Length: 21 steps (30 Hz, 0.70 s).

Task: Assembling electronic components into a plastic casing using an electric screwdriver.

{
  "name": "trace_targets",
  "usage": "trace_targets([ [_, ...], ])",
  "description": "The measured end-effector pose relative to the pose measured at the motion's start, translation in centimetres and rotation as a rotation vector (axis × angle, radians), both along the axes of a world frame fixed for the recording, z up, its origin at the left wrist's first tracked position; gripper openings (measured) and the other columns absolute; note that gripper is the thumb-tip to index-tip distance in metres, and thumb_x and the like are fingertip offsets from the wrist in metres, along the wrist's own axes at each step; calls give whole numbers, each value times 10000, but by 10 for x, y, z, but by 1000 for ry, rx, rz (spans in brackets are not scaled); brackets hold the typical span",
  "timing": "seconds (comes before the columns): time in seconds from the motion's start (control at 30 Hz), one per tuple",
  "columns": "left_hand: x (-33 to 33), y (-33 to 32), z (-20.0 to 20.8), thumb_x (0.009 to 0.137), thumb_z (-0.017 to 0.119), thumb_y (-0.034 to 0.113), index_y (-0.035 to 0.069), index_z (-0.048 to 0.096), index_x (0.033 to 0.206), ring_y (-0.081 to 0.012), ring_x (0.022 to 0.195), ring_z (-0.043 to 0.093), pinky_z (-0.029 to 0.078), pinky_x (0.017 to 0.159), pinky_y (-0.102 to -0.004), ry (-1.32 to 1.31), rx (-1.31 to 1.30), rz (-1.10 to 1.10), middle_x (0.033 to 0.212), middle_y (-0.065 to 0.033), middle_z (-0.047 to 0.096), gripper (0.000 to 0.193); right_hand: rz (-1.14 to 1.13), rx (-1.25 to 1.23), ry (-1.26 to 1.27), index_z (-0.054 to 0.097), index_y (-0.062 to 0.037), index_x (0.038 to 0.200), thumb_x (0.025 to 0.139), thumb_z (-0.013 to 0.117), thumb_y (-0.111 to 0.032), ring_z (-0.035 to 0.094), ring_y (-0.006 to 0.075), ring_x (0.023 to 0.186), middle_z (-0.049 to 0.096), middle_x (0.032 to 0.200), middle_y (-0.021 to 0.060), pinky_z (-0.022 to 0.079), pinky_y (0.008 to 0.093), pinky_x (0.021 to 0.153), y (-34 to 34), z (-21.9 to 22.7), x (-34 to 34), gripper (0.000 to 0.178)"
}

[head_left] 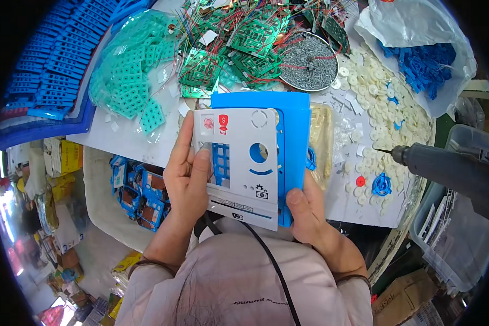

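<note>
My left hand (pixel 186 176) grips the left edge of a white front panel (pixel 238 174), thumb on its face. The panel has red and black printed symbols, a round opening and a large rectangular window, through which a blue grid shows. Behind it, and jutting out to the right, is a blue plastic panel (pixel 297 136). My right hand (pixel 308 213) holds the lower right edge of the blue panel with the thumb in front; its other fingers are mostly hidden. Both panels are held upright, close together, in front of my body. Whether they are joined I cannot tell.
Wired green circuit boards (pixel 258 35) and a dish of screws (pixel 309 65) lie behind the panels. Green button pads (pixel 127 76) are at left, white discs (pixel 364 76) at right. A grey electric screwdriver (pixel 445 171) juts in from the right. Blue assemblies fill a bin (pixel 106 204).
</note>
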<state>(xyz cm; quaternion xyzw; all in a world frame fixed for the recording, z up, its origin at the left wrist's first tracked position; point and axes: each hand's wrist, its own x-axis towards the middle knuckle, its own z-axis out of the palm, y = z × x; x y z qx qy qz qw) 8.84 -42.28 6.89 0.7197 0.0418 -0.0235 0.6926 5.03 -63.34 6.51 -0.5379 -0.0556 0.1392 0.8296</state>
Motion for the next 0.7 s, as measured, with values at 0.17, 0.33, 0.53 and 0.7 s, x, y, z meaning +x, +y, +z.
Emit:
trace_targets([
  [0.17, 1, -1, 0, 1017, 458, -22, 7, 290, 1573, 14, 699, 427, 343, 594, -155, 5, 3, 27, 1174, -49, 675, 582, 31, -17, 70, 329, 42, 1502, 1055, 483, -430, 558, 187, 1211, 561, 1378, 133, 458, 332, 1005, 2, 3, 1, 668],
  [0.33, -1, 3, -2, 1015, 461, -22, 11, 297, 1572, 12, 700, 427, 345, 595, -158, 0, 20, 8, 1139, -39, 684, 582, 37, -27, 5, 368, 60, 1482, 1082, 445, -325, 571, 182, 1190, 589, 1355, 146, 460, 315, 994, 1, 0, 0, 560],
  [0.53, -2, 3, -1, 1018, 481, 9, 22, 316, 1569, 8, 670, 402, 321, 578, -164, 0, 58, 41, 1018, 8, 651, 575, 18, -82, -25, 402, 71, 1455, 1078, 450, -327, 616, 193, 1123, 640, 1282, 157, 488, 311, 944, 2, -3, -1, 551],
  [0.7, -1, -2, -1, 1021, 515, 57, 32, 347, 1561, 7, 612, 357, 274, 539, -178, -11, 92, 99, 820, 71, 585, 567, -43, -144, -132, 422, 78, 1431, 1064, 483, -338, 650, 199, 1026, 671, 1215, 152, 512, 314, 884, 7, -8, 4, 558],
])
